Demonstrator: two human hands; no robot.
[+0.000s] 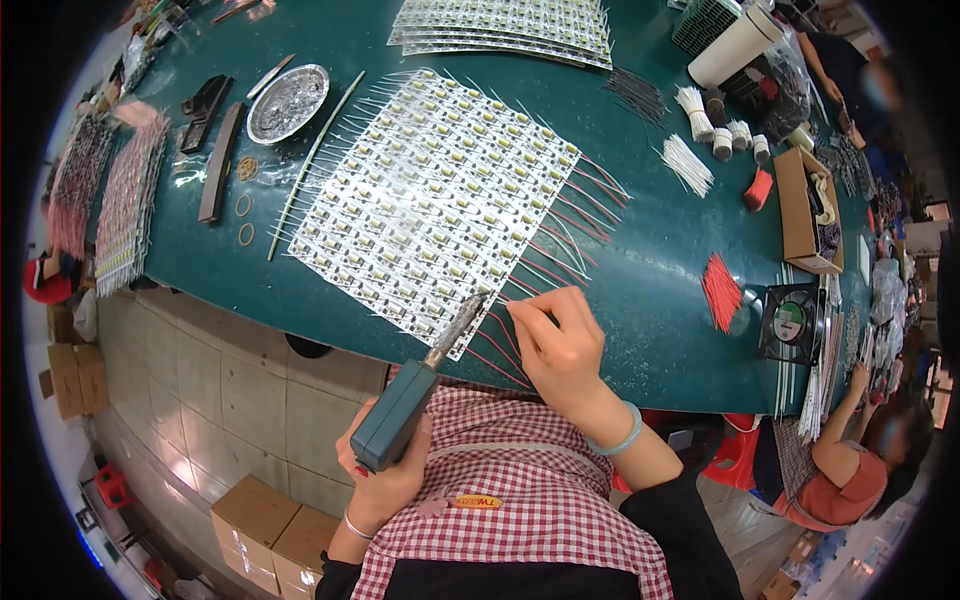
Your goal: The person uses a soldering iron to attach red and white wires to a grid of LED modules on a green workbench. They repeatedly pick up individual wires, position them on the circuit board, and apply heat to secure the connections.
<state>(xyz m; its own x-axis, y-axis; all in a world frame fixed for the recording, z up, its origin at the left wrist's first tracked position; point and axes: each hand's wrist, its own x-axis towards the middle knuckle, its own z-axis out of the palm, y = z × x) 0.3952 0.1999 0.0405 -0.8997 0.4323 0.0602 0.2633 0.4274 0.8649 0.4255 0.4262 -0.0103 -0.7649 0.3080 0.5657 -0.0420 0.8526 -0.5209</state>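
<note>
My left hand (pixel 385 480) grips the teal handle of a soldering iron (pixel 420 385), whose tip rests at the near corner of a big panel of small white circuit boards (pixel 430 200) on the green table (pixel 640 290). My right hand (pixel 560 345) pinches a thin red wire (pixel 505 325) right beside the iron's tip. More red wires (pixel 565 235) stick out along the panel's right edge, and white leads fringe its other sides.
A round metal dish (pixel 288 102) and a long rod (pixel 312 160) lie left of the panel. Loose red wires (pixel 720 290), white wire bundles (pixel 688 160), a small fan (pixel 790 322) and a cardboard box (pixel 805 210) sit right. Another person (pixel 850 460) works at the right.
</note>
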